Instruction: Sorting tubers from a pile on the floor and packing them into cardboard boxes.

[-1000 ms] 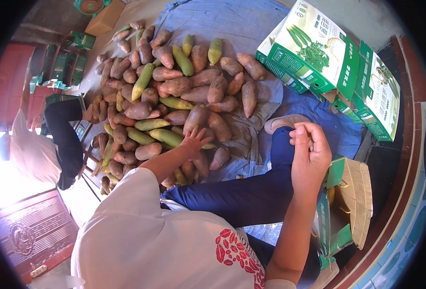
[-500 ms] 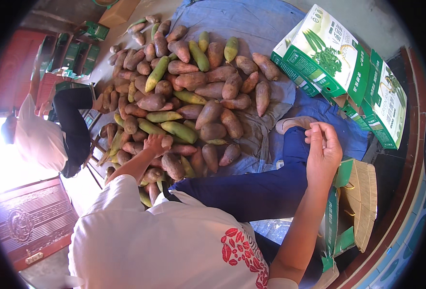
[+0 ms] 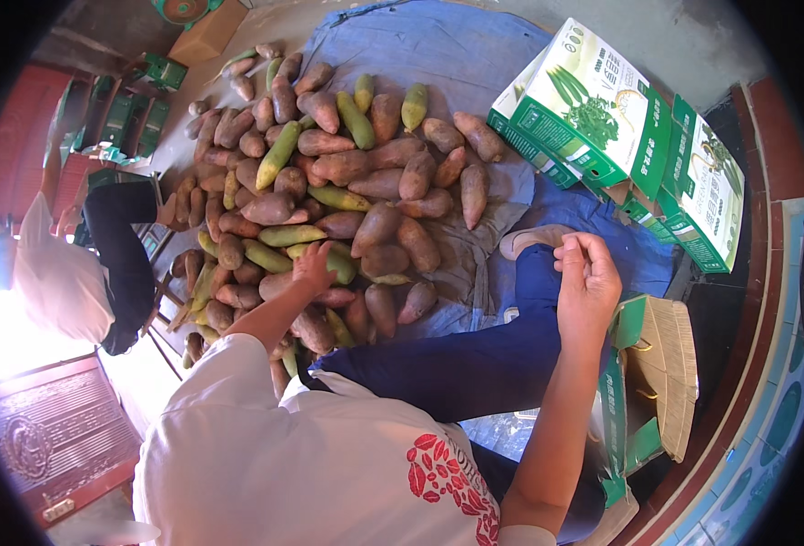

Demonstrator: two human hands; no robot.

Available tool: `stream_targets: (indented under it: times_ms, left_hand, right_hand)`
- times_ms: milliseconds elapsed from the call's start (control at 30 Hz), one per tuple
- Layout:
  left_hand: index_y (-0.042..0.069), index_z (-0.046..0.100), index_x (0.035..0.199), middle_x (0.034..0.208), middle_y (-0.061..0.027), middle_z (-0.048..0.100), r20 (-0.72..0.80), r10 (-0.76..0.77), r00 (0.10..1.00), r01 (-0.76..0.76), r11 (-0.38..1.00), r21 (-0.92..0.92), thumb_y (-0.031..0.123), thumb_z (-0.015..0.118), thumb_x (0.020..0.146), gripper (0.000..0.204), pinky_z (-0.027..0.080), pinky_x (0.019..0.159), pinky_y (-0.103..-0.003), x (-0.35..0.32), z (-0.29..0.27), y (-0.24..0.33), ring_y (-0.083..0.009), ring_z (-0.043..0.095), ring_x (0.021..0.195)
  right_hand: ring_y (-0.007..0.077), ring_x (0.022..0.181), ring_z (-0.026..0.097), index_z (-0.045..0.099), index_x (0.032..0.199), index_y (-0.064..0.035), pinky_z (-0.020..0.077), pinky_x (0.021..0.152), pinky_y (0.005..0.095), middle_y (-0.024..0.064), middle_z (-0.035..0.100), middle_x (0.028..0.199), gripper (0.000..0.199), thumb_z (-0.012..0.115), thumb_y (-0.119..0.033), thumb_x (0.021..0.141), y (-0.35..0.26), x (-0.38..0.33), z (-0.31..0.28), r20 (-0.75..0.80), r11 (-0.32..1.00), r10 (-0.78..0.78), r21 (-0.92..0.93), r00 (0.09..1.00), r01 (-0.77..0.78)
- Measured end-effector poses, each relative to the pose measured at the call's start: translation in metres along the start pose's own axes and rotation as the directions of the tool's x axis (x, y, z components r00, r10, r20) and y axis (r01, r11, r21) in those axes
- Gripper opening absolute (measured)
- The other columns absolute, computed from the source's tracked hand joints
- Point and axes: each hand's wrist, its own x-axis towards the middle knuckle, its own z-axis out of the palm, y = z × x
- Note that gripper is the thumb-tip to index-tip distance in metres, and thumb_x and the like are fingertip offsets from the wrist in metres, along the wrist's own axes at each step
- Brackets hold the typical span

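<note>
A broad heap of long, thick root vegetables (image 3: 343, 166) lies before me, many reddish-brown and some yellow-green. Over its near part reaches my left hand (image 3: 313, 269), palm down with its fingers apart. The fingertips lie against a plump green root vegetable (image 3: 340, 266), partly covered by the hand. Brown roots (image 3: 312, 329) are beside and below my wrist. My right hand (image 3: 589, 284) is raised above my right knee, away from the heap. Its fingers are curled in toward the thumb, and no object shows in them.
Blue sheeting (image 3: 420, 45) lies under the heap. Green-and-white cartons (image 3: 593, 105) stand at the far right; an opened carton (image 3: 661, 373) is by my right elbow. Another person (image 3: 61, 268) sits at the left near stacked green boxes (image 3: 134, 105).
My left hand has moved slightly right and forward, from a brown root to the green one. The whole view has shifted a little to the left. My right hand keeps its curled pose.
</note>
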Motion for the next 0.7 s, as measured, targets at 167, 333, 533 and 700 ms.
stream_targets:
  times_ms: [167, 333, 533, 700]
  left_hand:
    - [0.012, 0.038, 0.132, 0.125, -0.0143, 0.046, -0.332, 0.251, 0.909, -0.325, 0.926, -0.191, 0.031, 0.070, 0.073, 0.069, 0.036, 0.099, -0.042, 0.049, -0.025, 0.072, -0.0322, 0.043, 0.119]
    - [0.012, 0.036, 0.132, 0.125, -0.0159, 0.047, -0.287, 0.138, 0.948, -0.235, 0.911, -0.340, 0.033, 0.070, 0.073, 0.071, 0.040, 0.096, -0.042, 0.108, -0.040, 0.130, -0.0327, 0.046, 0.117]
    - [0.012, 0.026, 0.138, 0.131, -0.0180, 0.044, -0.020, -0.056, 0.998, 0.039, 0.874, -0.485, 0.036, 0.073, 0.072, 0.084, 0.041, 0.098, -0.040, 0.154, -0.040, 0.164, -0.0326, 0.045, 0.121]
    - [0.009, 0.024, 0.138, 0.132, -0.0209, 0.042, 0.030, -0.126, 0.992, 0.122, 0.826, -0.551, 0.036, 0.074, 0.071, 0.088, 0.042, 0.097, -0.039, 0.170, -0.033, 0.178, -0.0332, 0.047, 0.120]
  right_hand:
    - [0.0087, 0.063, 0.053, 0.062, 0.085, 0.0001, 0.0434, 0.059, 0.0230, 0.0054, 0.060, 0.076, 0.009, 0.060, -0.008, 0.087, -0.001, -0.001, -0.001, -0.021, 1.000, 0.021, -0.022, 1.000, -0.022]
    - [0.0121, 0.064, 0.055, 0.062, 0.087, 0.0008, 0.0456, 0.062, 0.0258, 0.0074, 0.061, 0.077, 0.009, 0.060, -0.008, 0.086, -0.004, -0.001, -0.001, -0.030, 0.998, -0.007, -0.064, 1.000, 0.005]
    - [0.0155, 0.068, 0.059, 0.061, 0.087, 0.0015, 0.0477, 0.064, 0.0274, 0.0094, 0.062, 0.079, 0.008, 0.059, -0.005, 0.085, -0.007, 0.000, 0.000, -0.013, 0.997, 0.015, -0.079, 1.000, -0.016]
    - [0.0185, 0.069, 0.060, 0.061, 0.089, 0.0013, 0.0483, 0.065, 0.0284, 0.0106, 0.063, 0.080, 0.008, 0.059, -0.005, 0.085, -0.010, -0.002, -0.002, -0.008, 0.993, 0.009, -0.114, 1.000, -0.010]
